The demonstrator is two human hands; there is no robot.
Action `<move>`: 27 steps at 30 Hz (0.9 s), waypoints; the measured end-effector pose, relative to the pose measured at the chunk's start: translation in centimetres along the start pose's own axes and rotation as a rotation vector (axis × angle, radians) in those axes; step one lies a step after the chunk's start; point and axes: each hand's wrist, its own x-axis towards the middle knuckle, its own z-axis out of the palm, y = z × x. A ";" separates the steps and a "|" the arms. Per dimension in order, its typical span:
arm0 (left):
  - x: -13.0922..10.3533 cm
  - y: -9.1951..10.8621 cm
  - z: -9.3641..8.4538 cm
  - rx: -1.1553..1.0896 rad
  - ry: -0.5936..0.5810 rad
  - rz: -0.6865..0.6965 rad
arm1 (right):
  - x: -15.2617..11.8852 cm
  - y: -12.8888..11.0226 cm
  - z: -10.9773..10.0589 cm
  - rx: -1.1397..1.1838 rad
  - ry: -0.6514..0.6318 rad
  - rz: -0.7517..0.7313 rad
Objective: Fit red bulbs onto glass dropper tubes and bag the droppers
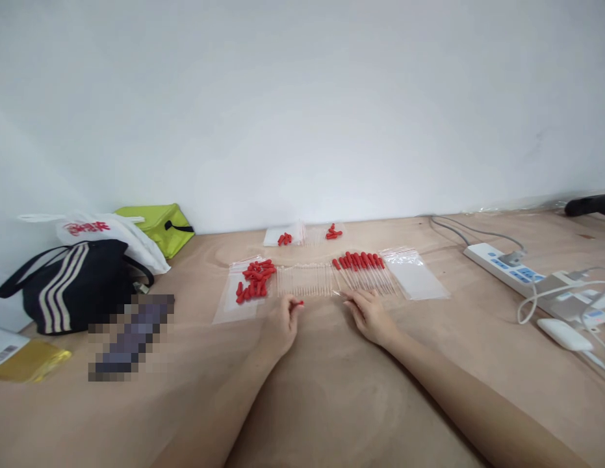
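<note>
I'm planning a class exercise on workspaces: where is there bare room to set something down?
Bare table shows between the left forearm and right forearm, between right forearm and white gadget, and between left forearm and blurred item. Crowded: beyond the left hand and right hand, with red pieces, sticks and bags, and around the power strip.

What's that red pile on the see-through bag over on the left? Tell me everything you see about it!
The red pile is lots of small, bright red, longish pieces. They look like rubber or plastic, but they're too small to be sure. They lie jumbled, pointing different ways, on a flat see-through bag, left of a row of thin pale sticks. The left hand is close by, seemingly not touching the pile.
</note>
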 end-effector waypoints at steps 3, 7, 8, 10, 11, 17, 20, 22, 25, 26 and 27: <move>-0.5 1.2 0.9 -0.068 -0.092 0.060 | -0.1 -0.5 -0.2 -0.013 -0.022 -0.058; -0.1 1.7 0.5 -0.110 -0.139 0.134 | -0.1 -1.2 -0.5 0.008 -0.065 -0.096; 0.1 1.8 0.3 -0.112 -0.145 0.143 | 0.0 -1.4 -0.4 0.012 -0.075 -0.101; 0.2 1.9 0.1 -0.118 -0.155 0.150 | 0.1 -1.8 -0.3 0.013 -0.087 -0.112; 0.2 2.0 0.0 -0.124 -0.156 0.149 | 0.2 -1.9 -0.2 0.008 -0.088 -0.119; 0.1 2.0 0.1 -0.155 -0.137 0.138 | 0.3 -2.3 0.2 -0.028 -0.090 -0.151; 0.1 2.0 0.0 -0.156 -0.139 0.142 | 0.3 -2.2 0.2 0.017 -0.105 -0.142; 0.0 2.0 0.0 -0.153 -0.143 0.155 | 0.2 -2.0 0.2 0.065 -0.110 -0.144; 0.0 1.9 -0.2 -0.167 -0.168 0.197 | 0.3 -1.7 0.1 0.128 -0.123 -0.155; 0.0 1.9 -0.2 -0.173 -0.184 0.214 | 0.3 -1.5 0.0 0.143 -0.132 -0.159; 0.0 1.9 -0.3 -0.174 -0.203 0.232 | 0.4 -1.4 0.0 0.152 -0.141 -0.163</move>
